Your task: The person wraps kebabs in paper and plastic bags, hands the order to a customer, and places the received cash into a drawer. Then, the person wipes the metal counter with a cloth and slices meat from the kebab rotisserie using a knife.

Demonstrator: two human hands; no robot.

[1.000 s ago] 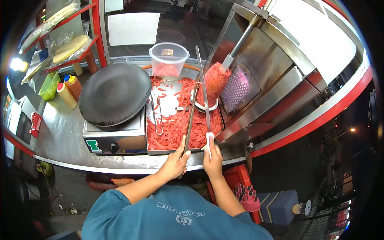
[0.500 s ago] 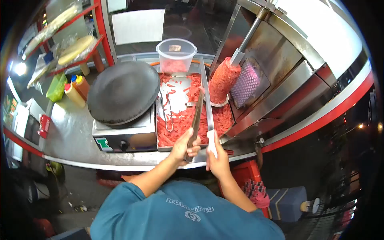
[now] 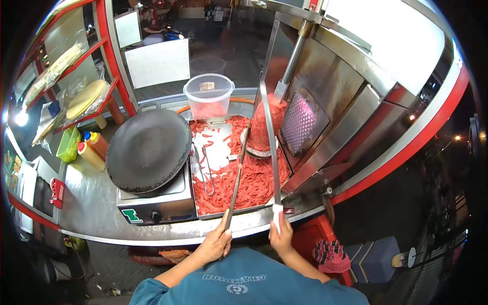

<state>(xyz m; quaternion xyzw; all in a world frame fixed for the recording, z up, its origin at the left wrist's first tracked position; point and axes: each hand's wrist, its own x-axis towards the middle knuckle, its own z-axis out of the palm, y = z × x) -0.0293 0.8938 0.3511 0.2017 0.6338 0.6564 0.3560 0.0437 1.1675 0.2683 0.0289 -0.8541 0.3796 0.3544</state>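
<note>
My left hand [image 3: 215, 245] is wrapped round the lower end of a long, narrow dark tool [image 3: 238, 183], a blade or a rod; I cannot tell which. In my right hand [image 3: 281, 238] is a long knife [image 3: 273, 147], gripped by its white handle with the blade pointing up and away. The two tools stand apart, side by side, over a metal tray [image 3: 217, 138] of shredded red meat [image 3: 249, 183]. Behind the knife blade, a cone of red meat [image 3: 268, 124] stands on a vertical spit beside the grill. Tongs [image 3: 206, 175] lie at the tray's left side.
Left of the tray, a black round pan [image 3: 148, 151] sits on a stove [image 3: 162, 207]. A clear plastic tub [image 3: 209, 96] stands behind the tray. Sauce bottles [image 3: 91, 156] and a green container [image 3: 68, 145] are further left, below shelves of wrapped flatbreads [image 3: 87, 99].
Both hands have drawn back toward my body and moved wider apart, tools still held. The gap between knife and dark tool has grown. My view has shifted, so the counter appears lower.
</note>
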